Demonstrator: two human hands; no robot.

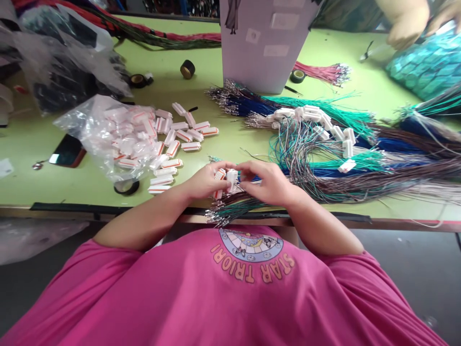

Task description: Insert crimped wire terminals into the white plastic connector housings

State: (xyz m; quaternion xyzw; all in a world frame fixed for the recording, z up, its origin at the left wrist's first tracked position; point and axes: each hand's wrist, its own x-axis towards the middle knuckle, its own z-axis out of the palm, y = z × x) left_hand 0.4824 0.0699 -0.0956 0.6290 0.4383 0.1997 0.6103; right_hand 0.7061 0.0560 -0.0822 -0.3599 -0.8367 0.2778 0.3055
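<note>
Near the table's front edge, my left hand (206, 181) is closed on white connector housings; one with an orange stripe (219, 181) lies against the fingers, and a plain white housing (232, 179) sits at the thumb tip. My right hand (266, 181) has its fingers bent together at the right side of that white housing. Whatever its fingertips pinch is too small to make out. Below both hands lies a bundle of green and grey wires with metal terminals (225, 214). Loose connector housings (191, 146) spread to the left, beside an open plastic bag (101, 139) of more.
Wired white connectors (320, 117) rest on long wire bundles (342, 185) at right. A lilac box (259, 57) stands behind. Tape rolls (127, 186) and a phone (67, 150) lie at left. Another person's hands (408, 24) touch a teal bag (428, 62) at the upper right.
</note>
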